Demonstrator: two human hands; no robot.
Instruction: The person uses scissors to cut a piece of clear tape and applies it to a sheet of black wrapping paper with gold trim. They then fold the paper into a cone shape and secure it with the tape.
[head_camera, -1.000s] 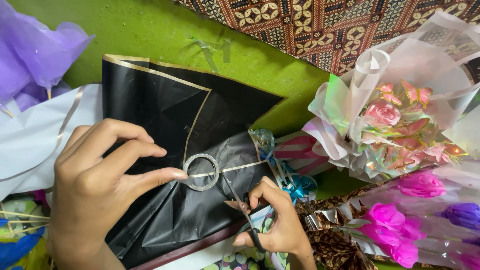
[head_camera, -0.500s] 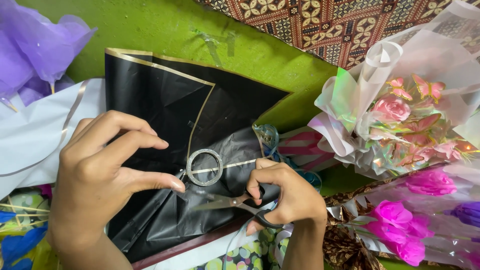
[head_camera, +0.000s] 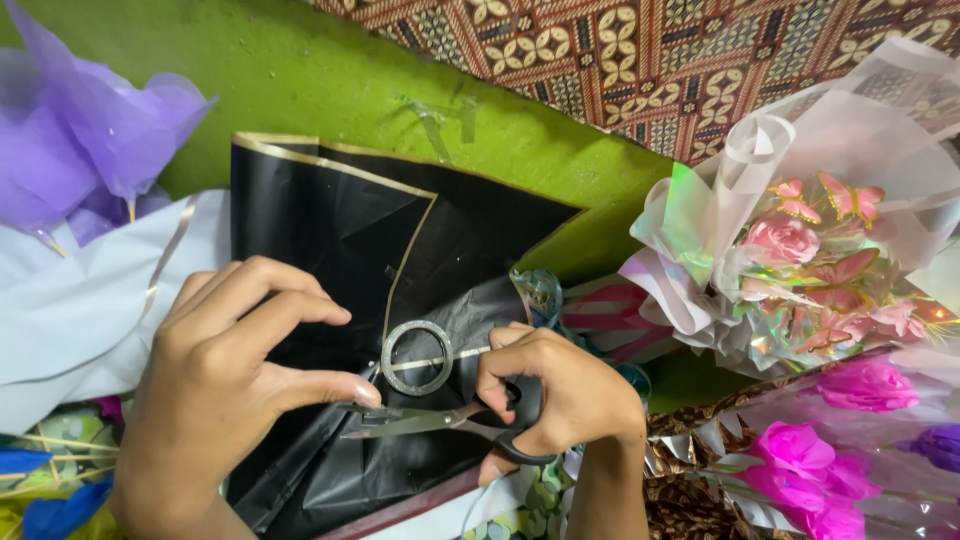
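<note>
Head view: thin tape (head_camera: 452, 358), light, limp and sticky, is stretched from a glittery roll (head_camera: 416, 357) over black wrap (head_camera: 330, 260). It is pinched by the right hand (head_camera: 556, 398), which also grips scissors (head_camera: 440, 421); best held by its free end. The left hand (head_camera: 225, 375) is pressed on the wrap, fingers curled.

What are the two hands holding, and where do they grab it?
The right hand holds grey metal scissors by their black handle loops. The left hand fingers press on the black gold-edged wrapping paper beside a glittery silver tape ring.
</note>
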